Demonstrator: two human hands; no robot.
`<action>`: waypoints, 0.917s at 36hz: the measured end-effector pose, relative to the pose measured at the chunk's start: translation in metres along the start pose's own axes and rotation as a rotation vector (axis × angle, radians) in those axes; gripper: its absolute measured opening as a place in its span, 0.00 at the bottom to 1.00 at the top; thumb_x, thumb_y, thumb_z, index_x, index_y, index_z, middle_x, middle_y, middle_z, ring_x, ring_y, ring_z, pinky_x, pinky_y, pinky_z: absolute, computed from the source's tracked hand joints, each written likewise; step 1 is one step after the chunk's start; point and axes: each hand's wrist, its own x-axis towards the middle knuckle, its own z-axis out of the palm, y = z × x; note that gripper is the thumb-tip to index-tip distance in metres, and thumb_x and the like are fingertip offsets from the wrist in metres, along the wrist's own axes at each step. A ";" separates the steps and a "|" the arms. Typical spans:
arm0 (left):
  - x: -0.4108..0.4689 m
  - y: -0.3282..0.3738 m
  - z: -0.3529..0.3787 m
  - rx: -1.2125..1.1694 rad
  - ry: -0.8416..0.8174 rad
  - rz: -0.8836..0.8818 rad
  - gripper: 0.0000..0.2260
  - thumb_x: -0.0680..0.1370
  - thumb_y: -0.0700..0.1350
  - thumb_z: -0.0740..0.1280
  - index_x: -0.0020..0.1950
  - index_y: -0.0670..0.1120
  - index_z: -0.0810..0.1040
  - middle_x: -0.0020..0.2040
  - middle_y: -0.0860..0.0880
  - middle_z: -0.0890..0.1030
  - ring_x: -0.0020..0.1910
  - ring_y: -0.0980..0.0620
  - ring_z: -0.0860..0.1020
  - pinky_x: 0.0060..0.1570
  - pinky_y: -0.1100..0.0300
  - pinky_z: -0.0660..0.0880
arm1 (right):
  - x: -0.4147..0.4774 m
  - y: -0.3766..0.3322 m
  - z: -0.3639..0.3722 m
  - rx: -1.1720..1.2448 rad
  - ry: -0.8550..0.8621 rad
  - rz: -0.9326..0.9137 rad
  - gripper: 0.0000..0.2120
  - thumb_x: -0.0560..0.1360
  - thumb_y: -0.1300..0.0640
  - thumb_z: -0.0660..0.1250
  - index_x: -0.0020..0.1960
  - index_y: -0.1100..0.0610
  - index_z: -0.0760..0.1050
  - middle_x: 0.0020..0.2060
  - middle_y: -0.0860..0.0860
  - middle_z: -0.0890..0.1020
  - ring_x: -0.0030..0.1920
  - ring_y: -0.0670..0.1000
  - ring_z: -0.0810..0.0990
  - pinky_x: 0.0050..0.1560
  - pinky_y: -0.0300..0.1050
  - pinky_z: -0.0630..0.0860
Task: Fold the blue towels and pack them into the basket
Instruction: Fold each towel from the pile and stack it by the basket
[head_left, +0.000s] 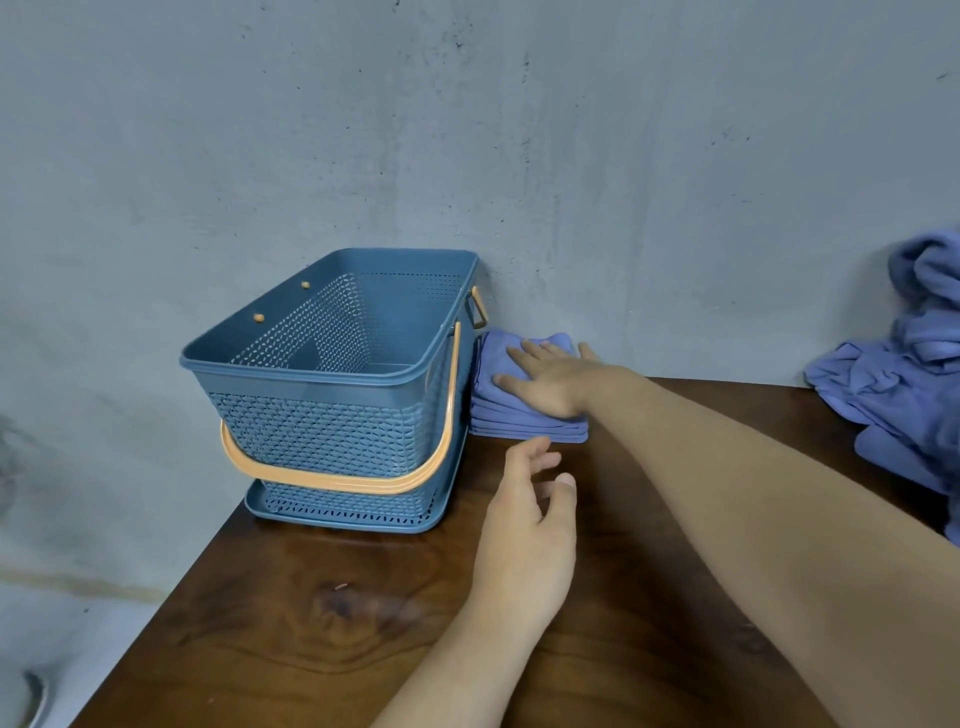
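Right hand (550, 379) is flat on top of the stack of folded towels (511, 415), centre-right of the frame, fingers straight and spread, pressing rather than gripping; my read is that it flattens the layers and steadies them so they can be lifted as one block. Left hand (530, 509) hovers just below the stack over the table (311, 623), fingers loosely curled with the thumb apart, holding nothing; it looks set to slide under the near edge, though that is a guess.

The stack sits just beside the basket (332, 431), on its right and tight to the wall (623, 156); handy, since the transfer is a short hop over the rim. The basket's orange handle (332, 480) hangs down across the front, so the mouth is open for loading; no towel shows inside.

At the right edge lies the heap of unfolded towels (904, 395), well apart from the stack; folding looks only partly done.

Now the blind spots: the right palm covers part of the top towel, and the layers blur together, so I can't count them; the basket's near wall hides much of its floor; the heap is cut off by the frame; a grey shape at lower left is too blurred to name.
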 end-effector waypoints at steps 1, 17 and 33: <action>0.000 0.000 0.000 0.004 -0.003 0.000 0.15 0.85 0.51 0.65 0.68 0.67 0.71 0.62 0.72 0.77 0.59 0.65 0.80 0.59 0.50 0.83 | 0.000 -0.001 -0.004 -0.021 -0.008 0.001 0.44 0.76 0.23 0.36 0.86 0.42 0.42 0.86 0.44 0.44 0.85 0.51 0.42 0.81 0.65 0.39; -0.008 0.005 0.003 0.105 -0.042 0.101 0.13 0.84 0.47 0.68 0.67 0.60 0.75 0.58 0.64 0.82 0.59 0.65 0.80 0.64 0.59 0.76 | -0.160 0.040 0.004 0.292 0.429 -0.008 0.18 0.86 0.40 0.54 0.68 0.41 0.78 0.68 0.41 0.79 0.70 0.47 0.75 0.71 0.56 0.70; -0.062 0.025 0.052 0.472 -0.333 0.359 0.15 0.83 0.59 0.63 0.70 0.68 0.71 0.63 0.69 0.78 0.65 0.66 0.77 0.64 0.57 0.78 | -0.353 0.156 -0.002 0.144 0.567 0.240 0.19 0.84 0.43 0.62 0.73 0.43 0.75 0.71 0.42 0.77 0.69 0.49 0.75 0.69 0.57 0.71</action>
